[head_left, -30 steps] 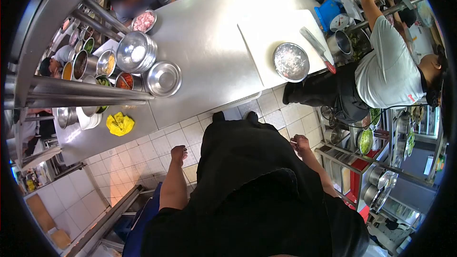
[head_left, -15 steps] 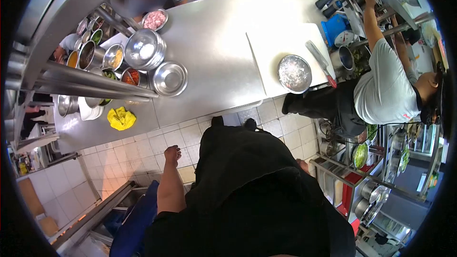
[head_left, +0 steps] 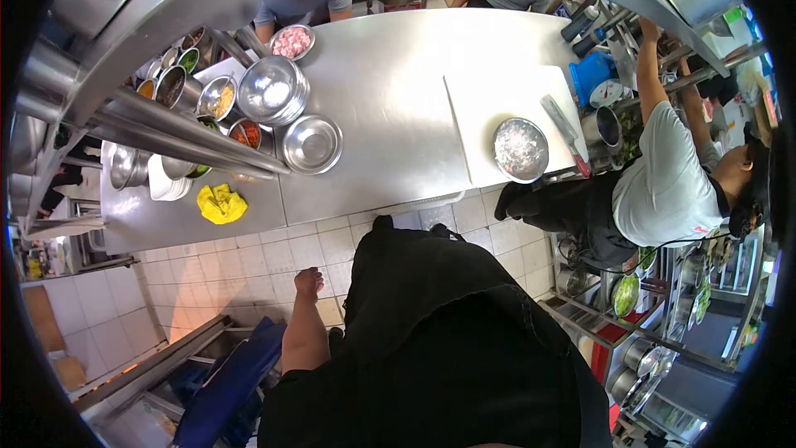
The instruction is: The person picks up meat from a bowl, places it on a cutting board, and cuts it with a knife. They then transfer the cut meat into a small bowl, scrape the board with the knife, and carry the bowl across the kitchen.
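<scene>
My left hand (head_left: 308, 282) hangs beside my dark apron, above the tiled floor. Its fingers are curled in and nothing shows in them. My right hand is out of view. In front of me on the steel table, a metal bowl (head_left: 521, 150) with whitish contents sits on a white cutting board (head_left: 474, 116). A large knife with a red handle (head_left: 566, 134) lies on the board to its right. Left of the board are a stack of metal bowls (head_left: 271, 90) and a wide metal bowl (head_left: 313, 145). A crumpled yellow cloth (head_left: 221, 204) lies near the table's front edge.
A person in a grey shirt (head_left: 670, 174) stands at the right, an arm raised to a shelf. Two more people are across the steel table (head_left: 377, 108). A bowl of cut meat (head_left: 292, 42) stands at its far edge. Steel posts (head_left: 182, 137) cross the left side.
The view has shifted, so the table appears lower. My left hand still hangs at my side, its fingers more curled. My right hand, partly visible before, has gone out of view.
</scene>
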The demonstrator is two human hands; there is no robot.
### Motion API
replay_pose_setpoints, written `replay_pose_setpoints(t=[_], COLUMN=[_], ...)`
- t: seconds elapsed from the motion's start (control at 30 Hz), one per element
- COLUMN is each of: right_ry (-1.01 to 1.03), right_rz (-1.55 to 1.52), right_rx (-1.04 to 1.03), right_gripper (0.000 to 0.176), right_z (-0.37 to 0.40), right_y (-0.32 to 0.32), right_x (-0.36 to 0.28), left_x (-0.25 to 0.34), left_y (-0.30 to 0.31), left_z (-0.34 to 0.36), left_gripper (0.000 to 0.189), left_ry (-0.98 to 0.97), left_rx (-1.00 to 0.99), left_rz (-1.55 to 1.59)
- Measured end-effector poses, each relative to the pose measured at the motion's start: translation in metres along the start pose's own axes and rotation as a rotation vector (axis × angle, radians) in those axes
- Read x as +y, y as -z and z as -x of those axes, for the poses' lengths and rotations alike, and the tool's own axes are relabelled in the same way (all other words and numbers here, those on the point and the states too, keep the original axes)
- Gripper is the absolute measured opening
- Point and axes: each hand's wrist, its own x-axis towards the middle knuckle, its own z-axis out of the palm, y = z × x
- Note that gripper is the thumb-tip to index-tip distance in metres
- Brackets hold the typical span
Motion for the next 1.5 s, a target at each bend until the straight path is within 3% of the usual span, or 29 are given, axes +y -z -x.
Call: replay_pose_setpoints(t=[0.1, 0.3, 0.4, 0.53, 0.63, 0.7, 0.77, 0.83, 1.07, 1.5], right_ry=[-0.059, -0.045, -0.177, -0.437, -0.491, -0.710, -0.627, -0.598, -0.240, -0.112], right_rz=[0.097, 0.011, -0.227, -0.757, -0.900, -1.143, -1.146, -0.852, -0.612, -0.719], right_rx=[0.023, -0.089, -0.088, -0.047, -0.035, 0.032, 0.038, -0.009, -0.073, -0.102], right_gripper=[0.037, 0.030, 0.027, 0.025, 0.025, 0.024, 0.024, 0.036, 0.022, 0.022], right_z=[-0.012, -0.030, -0.034, -0.035, -0.032, -0.021, -0.012, -0.006, 0.007, -0.006], right_y=[0.014, 0.042, 0.056, 0.069, 0.080, 0.091, 0.085, 0.082, 0.054, 0.020], right_x=[-0.017, -0.054, -0.082, -0.118, -0.145, -0.168, -0.171, -0.177, -0.142, -0.097], left_x=[0.005, 0.008, 0.000, -0.007, -0.008, -0.004, 0.000, 0.006, 0.011, 0.025], left_y=[-0.002, -0.026, -0.031, -0.029, -0.026, -0.029, -0.034, -0.036, -0.030, -0.044], left_z=[-0.001, 0.006, -0.006, -0.012, -0.021, -0.023, -0.022, -0.021, -0.046, -0.026], left_gripper=[0.018, 0.030, 0.028, 0.013, 0.006, 0.006, 0.008, 0.011, 0.014, 0.016], left_ry=[-0.011, 0.012, -0.006, 0.031, 0.044, 0.059, 0.035, 0.012, -0.038, -0.079], left_rx=[-0.100, -0.088, -0.120, -0.150, -0.167, -0.146, -0.131, -0.113, -0.224, -0.151], left_rz=[0.014, -0.049, -0.059, -0.094, -0.130, -0.200, -0.209, -0.214, -0.247, -0.365])
